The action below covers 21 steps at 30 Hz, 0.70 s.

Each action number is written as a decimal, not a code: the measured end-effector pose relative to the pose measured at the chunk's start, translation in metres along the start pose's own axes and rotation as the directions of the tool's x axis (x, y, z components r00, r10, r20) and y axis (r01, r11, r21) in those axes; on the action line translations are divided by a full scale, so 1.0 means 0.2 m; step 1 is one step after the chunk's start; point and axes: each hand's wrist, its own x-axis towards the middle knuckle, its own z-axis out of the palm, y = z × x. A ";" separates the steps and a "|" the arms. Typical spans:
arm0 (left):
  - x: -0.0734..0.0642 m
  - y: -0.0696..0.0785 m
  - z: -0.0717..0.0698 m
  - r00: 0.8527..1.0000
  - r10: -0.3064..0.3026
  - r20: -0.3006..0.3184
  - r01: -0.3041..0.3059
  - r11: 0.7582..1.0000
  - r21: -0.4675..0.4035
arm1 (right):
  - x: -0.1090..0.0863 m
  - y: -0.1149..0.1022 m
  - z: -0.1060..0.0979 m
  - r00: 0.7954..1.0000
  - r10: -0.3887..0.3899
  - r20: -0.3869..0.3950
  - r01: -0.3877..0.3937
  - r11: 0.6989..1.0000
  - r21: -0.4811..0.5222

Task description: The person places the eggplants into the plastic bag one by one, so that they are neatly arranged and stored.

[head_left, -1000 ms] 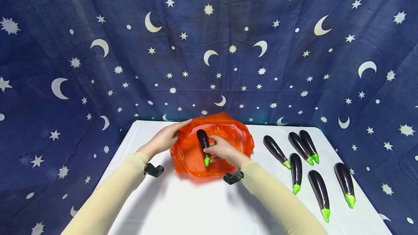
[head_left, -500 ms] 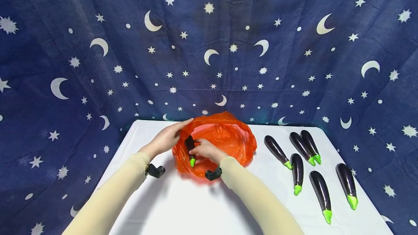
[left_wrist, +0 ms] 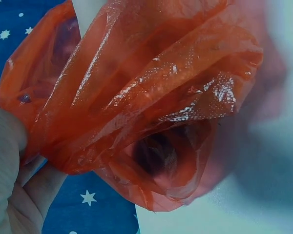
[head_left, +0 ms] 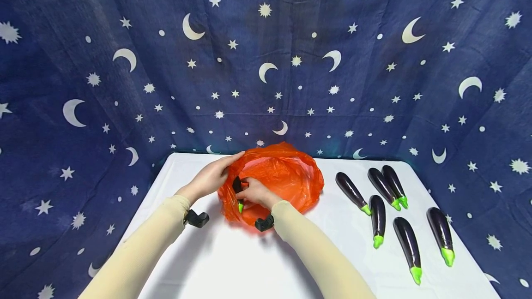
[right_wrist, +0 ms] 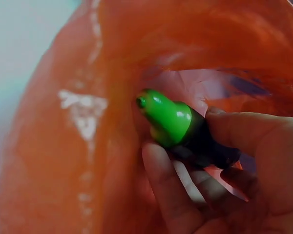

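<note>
Holding what, that right hand (head_left: 255, 193)?

An eggplant (right_wrist: 168, 119), pinched between thumb and fingers, down inside the orange bag (head_left: 287, 174). Its green cap shows; the fingers hide part of the dark body.

And the left hand (head_left: 209, 176)?

Grasping the bag's rim, some fingers hidden behind the film. The left wrist view shows a dark shape (left_wrist: 156, 156) through it, too murky to name.

Any room?

The bag's mouth gapes to the right hand's right. Farther right, six loose eggplants (head_left: 377, 216) lie on the white tablecloth (head_left: 245, 262), well apart from both hands. The sleeves (head_left: 137, 248) run off the lower edge.

Lettering?

A pale patch (right_wrist: 83, 114) left of the right fingers, in that wrist's view; print or glare, I can't tell.
</note>
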 end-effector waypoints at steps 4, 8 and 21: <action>0.00 -0.01 0.00 1.000 -0.004 -0.001 0.004 1.000 -0.010 | 0.01 0.02 0.01 1.000 -0.022 -0.007 0.022 0.999 -0.037; -0.01 -0.02 0.00 1.000 -0.017 0.007 0.017 1.000 -0.011 | 0.01 0.03 0.02 0.999 -0.036 -0.017 0.035 0.998 -0.058; -0.02 -0.03 -0.01 1.000 -0.029 0.007 0.029 0.999 -0.016 | 0.01 0.04 0.06 0.992 -0.113 -0.054 0.106 0.988 -0.116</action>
